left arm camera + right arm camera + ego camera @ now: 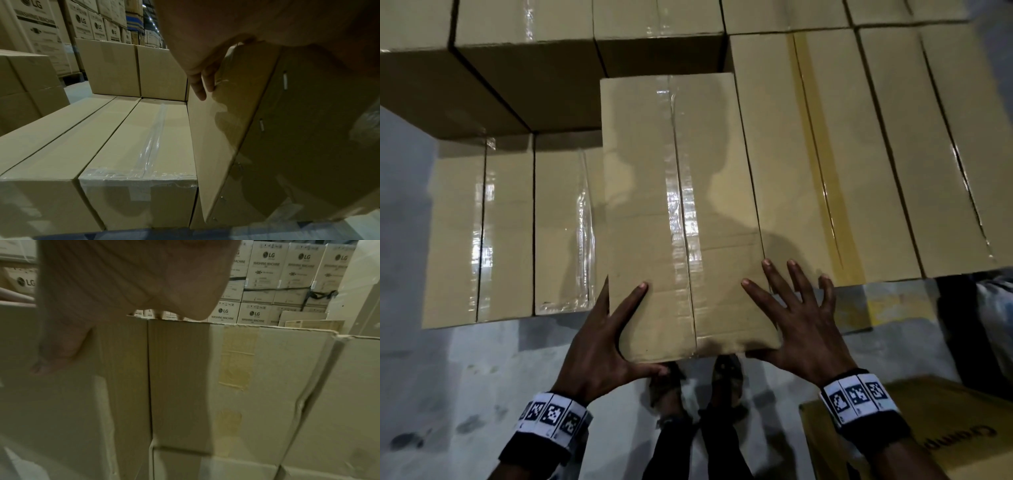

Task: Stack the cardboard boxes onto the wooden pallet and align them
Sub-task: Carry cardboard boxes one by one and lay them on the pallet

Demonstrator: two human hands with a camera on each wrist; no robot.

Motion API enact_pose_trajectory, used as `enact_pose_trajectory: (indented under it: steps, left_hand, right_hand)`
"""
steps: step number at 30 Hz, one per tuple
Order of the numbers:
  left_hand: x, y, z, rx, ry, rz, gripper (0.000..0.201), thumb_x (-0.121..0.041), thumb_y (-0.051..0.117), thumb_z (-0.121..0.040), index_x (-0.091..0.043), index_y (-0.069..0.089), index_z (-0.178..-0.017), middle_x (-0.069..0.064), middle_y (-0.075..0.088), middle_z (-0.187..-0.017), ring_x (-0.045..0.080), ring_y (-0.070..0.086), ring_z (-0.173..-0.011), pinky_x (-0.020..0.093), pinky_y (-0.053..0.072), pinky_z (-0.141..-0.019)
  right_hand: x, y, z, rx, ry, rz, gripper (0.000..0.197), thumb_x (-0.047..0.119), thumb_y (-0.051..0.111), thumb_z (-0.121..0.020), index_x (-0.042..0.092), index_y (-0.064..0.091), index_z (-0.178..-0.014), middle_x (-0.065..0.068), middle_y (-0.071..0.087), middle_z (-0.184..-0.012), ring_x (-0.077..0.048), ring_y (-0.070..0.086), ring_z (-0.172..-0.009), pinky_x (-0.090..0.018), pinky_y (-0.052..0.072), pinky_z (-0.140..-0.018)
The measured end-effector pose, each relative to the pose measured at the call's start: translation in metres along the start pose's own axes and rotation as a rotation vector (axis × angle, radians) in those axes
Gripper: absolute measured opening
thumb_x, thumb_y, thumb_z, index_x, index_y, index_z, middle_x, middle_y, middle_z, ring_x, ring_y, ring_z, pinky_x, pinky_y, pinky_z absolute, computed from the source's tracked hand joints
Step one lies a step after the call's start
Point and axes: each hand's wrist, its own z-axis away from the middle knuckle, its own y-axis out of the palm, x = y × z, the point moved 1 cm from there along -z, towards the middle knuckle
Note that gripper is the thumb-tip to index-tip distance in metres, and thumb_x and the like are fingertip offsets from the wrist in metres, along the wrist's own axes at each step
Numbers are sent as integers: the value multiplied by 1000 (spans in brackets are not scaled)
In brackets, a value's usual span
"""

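Cardboard box [681, 205], its near end between both hands: the left hand [599, 346] is spread round the left corner, index finger straight on top, thumb on the end face, while the right hand [801, 325] lies flat, fingers splayed across onto the yellow-taped box [825, 154]. It lies against that neighbour, above the lower boxes [517, 222], jutting out over the grey floor [448, 377].

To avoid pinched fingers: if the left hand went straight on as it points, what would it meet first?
Probably the stacked box standing ahead; the left hand lies along the held box's side.
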Motion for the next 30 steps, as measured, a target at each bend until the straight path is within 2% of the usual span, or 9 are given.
enact_pose_trajectory:
  steps: [9, 18, 21, 30]
  left_hand:
    - [3, -12, -31, -6, 5, 0, 136, -81, 90, -42, -60, 18, -156, -8, 6, -173, 21, 23, -157, 50, 40, -118]
    - [3, -20, -51, -19, 16, -7, 137, -82, 89, -41, -60, 19, -156, -10, 8, -172, 20, 27, -155, 51, 42, -116]
    - [4, -23, -55, -27, 30, -7, 137, -78, 91, -42, -59, 20, -157, -12, 9, -171, 18, 27, -155, 47, 42, -117]
    - [1, -28, -63, -34, 29, -9, 135, -76, 92, -42, -61, 20, -156, -17, 7, -170, 17, 28, -154, 47, 42, -116]
  right_hand:
    - [-7, -10, -31, -6, -10, 28, 129, 83, 74, -57, 45, 13, -163, 1, 2, -174, -36, 9, -158, -72, 10, -116]
    - [-15, -16, -52, -22, -36, 46, 128, 87, 70, -58, 45, 11, -163, 0, 2, -174, -34, 5, -159, -74, 14, -116]
    - [-16, -17, -57, -17, -40, 55, 127, 88, 68, -59, 44, 10, -163, 0, -1, -174, -34, 2, -159, -73, 13, -117]
    - [-20, -22, -69, -12, -57, 69, 133, 86, 74, -56, 44, 7, -163, -1, -1, -174, -34, 1, -159, -72, 11, -118]
